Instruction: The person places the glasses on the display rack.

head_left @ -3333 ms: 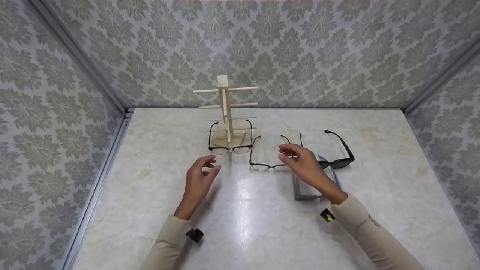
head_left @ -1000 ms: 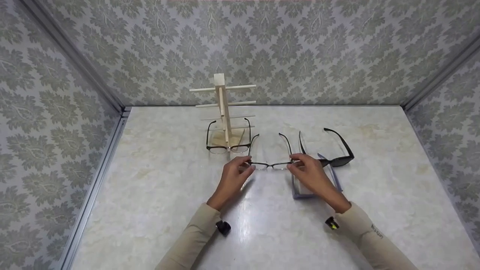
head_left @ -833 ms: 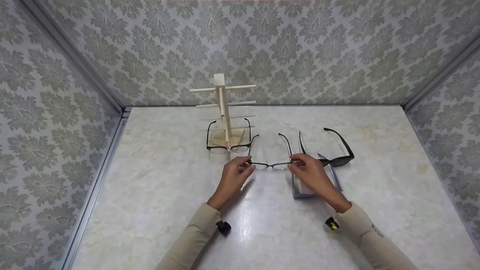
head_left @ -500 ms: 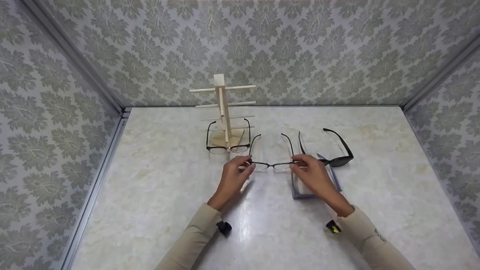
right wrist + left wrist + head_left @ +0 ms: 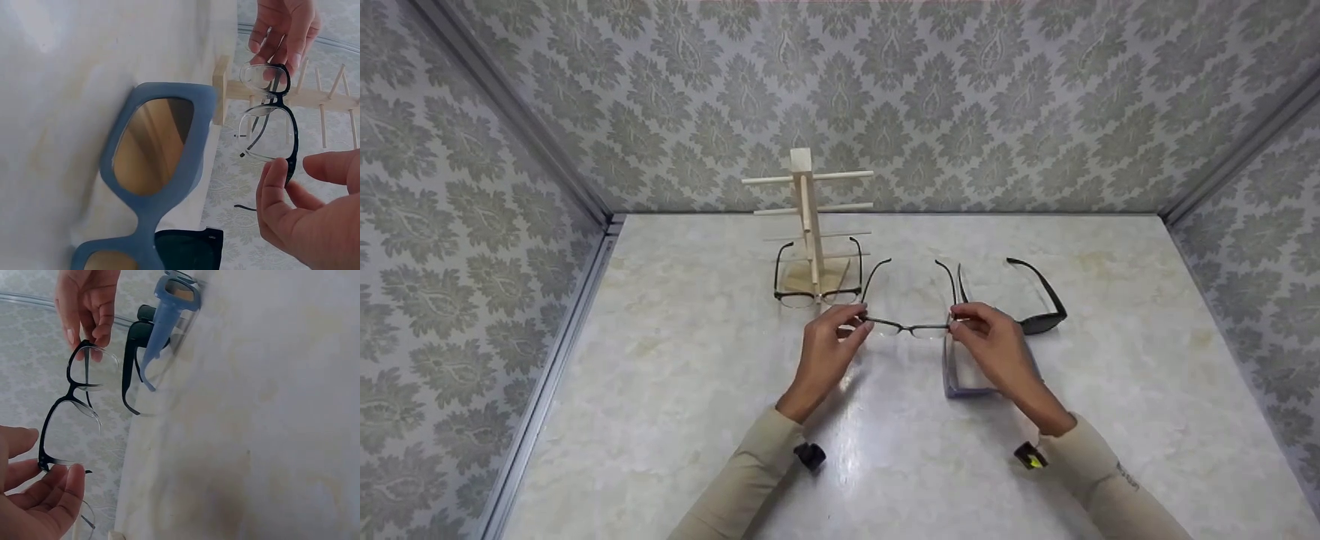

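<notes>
Both hands hold one pair of half-black, half-clear eyeglasses (image 5: 905, 328) between them, arms unfolded and pointing away. The left hand (image 5: 829, 356) pinches the left corner of the frame. At the opposite corner, the right hand (image 5: 997, 345) pinches the frame between thumb and fingers. In the wrist views the eyeglasses (image 5: 70, 391) hang clear of the table. Beneath the right hand lie blue-framed sunglasses (image 5: 202, 107) with brownish lenses, partly covered by it in the head view. Black sunglasses (image 5: 1042, 322) lie just behind, also partly hidden.
A wooden eyewear stand (image 5: 802, 161) with several pegs rises behind the left hand. Another pair of dark-topped eyeglasses (image 5: 840, 296) is at its lowest part. Patterned walls (image 5: 885, 97) enclose the marbled table (image 5: 660, 412) at the back and sides.
Earlier the hands were apart, with the eyeglasses on the table. Both then took hold of the frame's corners. Now the eyeglasses are raised, slightly tilted and shifted a little right.
</notes>
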Available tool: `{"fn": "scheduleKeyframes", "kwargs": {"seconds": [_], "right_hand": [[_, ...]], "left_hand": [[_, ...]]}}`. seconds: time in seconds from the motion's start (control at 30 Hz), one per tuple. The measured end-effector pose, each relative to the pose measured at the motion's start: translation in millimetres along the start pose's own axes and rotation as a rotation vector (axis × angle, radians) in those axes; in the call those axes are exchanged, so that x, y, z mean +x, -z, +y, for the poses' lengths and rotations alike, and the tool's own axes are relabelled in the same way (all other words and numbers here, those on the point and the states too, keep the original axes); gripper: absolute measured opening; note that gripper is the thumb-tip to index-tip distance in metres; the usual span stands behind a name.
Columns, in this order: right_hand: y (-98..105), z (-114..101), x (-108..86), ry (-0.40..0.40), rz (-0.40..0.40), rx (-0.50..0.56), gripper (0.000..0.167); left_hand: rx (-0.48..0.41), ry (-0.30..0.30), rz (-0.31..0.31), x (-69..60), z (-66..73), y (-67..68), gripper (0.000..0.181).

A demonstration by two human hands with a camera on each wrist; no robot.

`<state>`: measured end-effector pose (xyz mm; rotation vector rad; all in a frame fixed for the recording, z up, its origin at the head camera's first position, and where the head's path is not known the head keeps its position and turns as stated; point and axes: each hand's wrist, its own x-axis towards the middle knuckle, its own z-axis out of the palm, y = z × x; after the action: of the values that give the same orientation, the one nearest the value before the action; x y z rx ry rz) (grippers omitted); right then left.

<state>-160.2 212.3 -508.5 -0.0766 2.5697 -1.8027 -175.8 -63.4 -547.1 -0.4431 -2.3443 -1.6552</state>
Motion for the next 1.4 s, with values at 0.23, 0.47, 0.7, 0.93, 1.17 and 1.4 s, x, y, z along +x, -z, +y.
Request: {"fn": "scheduleKeyframes", "kwargs": {"seconds": [0.23,0.47,0.7,0.93,1.17,1.4], "right_hand": [[-1,-9,-2.7,0.029,0.013,0.033,0.027],[-1,-12,-5.3,0.069,0.005,0.051,0.029],[-1,-17,-6.8,0.093,-0.019,0.063,0.029],[-3,-28,-7.8,0.141,-0.031,0.020,0.028],[-11,-38,-6.2,0.156,-0.057,0.086,0.027],[-19,-45,-5.9,0.184,-0.109,0.119,0.028]], "left_hand": [[-0.013,-0.026,0.042,-1.6,12.3,7.4,0.024],[-0.020,-0.012,0.057,-3.0,22.2,15.1,0.020],[-0.063,-0.013,0.049,-5.3,29.4,23.0,0.022],[-0.077,-0.030,0.055,-9.9,34.8,33.7,0.027],[-0.066,-0.041,0.094,-15.6,41.1,44.4,0.026],[-0.059,-0.056,0.141,-21.5,45.4,57.5,0.027]]}}
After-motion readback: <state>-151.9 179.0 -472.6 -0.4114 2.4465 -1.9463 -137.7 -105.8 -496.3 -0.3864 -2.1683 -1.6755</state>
